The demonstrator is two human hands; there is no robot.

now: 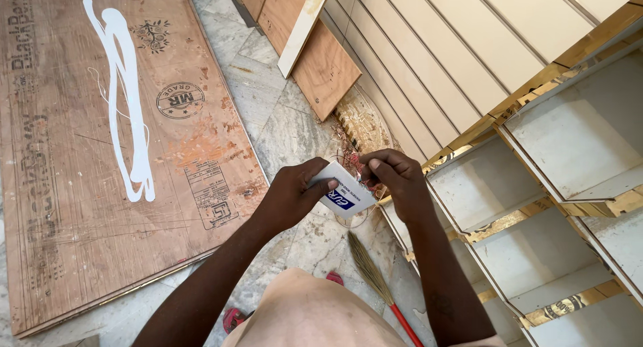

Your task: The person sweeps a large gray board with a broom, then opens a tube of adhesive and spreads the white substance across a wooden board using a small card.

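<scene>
Fingers [320,183] of the left hand [291,196] pinch one small white box [346,191] with a blue patch at its left edge, thumb on top, while the right hand [395,176] curls its fingertips onto the box's upper right corner; what they grip there is too small to make out. One box and two hands hover above a marble floor [288,129], beside one large plywood sheet [100,153], one broom [375,280] partly cut off below, and white shelving [536,186]
</scene>
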